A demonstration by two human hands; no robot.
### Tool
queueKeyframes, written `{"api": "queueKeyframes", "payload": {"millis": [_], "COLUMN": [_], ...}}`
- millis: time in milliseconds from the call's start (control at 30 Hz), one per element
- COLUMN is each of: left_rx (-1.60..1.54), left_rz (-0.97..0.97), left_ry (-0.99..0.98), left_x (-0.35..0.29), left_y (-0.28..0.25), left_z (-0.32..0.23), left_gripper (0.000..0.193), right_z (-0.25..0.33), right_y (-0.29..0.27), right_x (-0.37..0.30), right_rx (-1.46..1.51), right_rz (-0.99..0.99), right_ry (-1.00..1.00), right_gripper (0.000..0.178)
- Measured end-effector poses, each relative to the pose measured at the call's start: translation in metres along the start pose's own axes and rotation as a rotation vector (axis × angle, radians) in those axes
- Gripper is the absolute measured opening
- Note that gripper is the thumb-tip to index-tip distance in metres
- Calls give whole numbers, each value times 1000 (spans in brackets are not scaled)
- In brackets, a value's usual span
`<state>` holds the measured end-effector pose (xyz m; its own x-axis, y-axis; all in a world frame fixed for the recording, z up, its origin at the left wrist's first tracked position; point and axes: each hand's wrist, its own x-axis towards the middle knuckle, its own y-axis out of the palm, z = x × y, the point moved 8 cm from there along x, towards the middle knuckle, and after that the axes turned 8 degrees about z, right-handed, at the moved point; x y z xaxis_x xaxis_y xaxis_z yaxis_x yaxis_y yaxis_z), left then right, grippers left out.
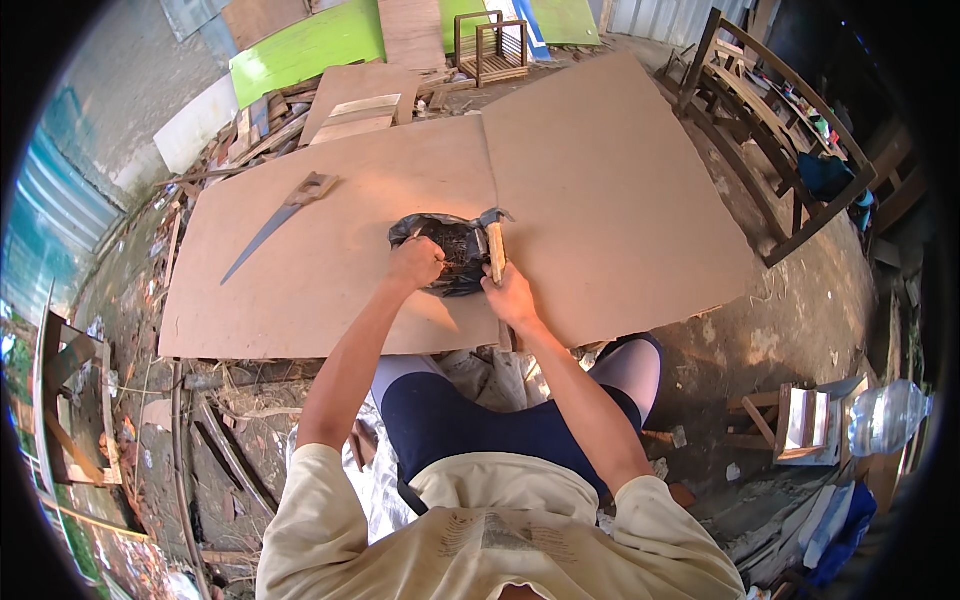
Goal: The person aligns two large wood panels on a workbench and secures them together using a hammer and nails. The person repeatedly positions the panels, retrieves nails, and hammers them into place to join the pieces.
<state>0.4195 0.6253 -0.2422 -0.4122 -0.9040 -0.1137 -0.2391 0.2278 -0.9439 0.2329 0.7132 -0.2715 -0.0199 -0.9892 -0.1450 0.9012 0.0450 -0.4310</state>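
A black plastic bag (466,288) lies open on the brown board, with many thin dark pieces that look like nails (460,246) inside. My left hand (417,261) is closed over the bag's left side, and whatever its fingers hold is hidden. To the right, a claw hammer (496,245) with a light wooden handle leans over the bag's edge, its metal head pointing away from me. My right hand (511,293) is closed around the lower end of that handle, beside the bag. A handsaw (284,222) with a wooden grip lies farther left on the board.
The large brown board (620,190) spans the work area in front of my knees. A wooden frame (770,150) stands at the far right, and a small slatted rack (492,50) at the back. Wood scraps lie behind the board. A clear plastic jug (886,418) sits at the right.
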Motion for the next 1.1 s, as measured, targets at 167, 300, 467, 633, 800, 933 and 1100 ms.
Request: {"api": "queueKeyframes", "payload": {"millis": [167, 300, 467, 633, 800, 933, 1100], "left_rx": [-73, -90, -149, -263, -232, -263, -524], "left_rz": [119, 79, -105, -143, -357, -479, -382], "left_ry": [-86, -38, 105, 57, 138, 235, 316], "left_x": [2, 2, -3, -6, -23, -43, -55], "left_y": [4, 3, -1, -6, -23, -31, -2], "left_z": [-2, 0, 10, 11, -9, -50, -127], "left_gripper": [13, 14, 14, 14, 9, 7, 9], "right_z": [-6, -6, -4, -7, -3, -3, -10], "right_y": [-2, -2, 2, 0, -6, -22, -54], "right_x": [-1, -2, -1, -3, -2, -13, -37], "right_rx": [18, -2, -3, 0, 63, 140, 721], "right_rz": [-10, -10, -3, -7, 0, -89, -260], "right_ry": [8, 19, 2, 0, 37, 78, -45], "right_gripper": [26, 25, 24, 26, 30, 43, 25]}}
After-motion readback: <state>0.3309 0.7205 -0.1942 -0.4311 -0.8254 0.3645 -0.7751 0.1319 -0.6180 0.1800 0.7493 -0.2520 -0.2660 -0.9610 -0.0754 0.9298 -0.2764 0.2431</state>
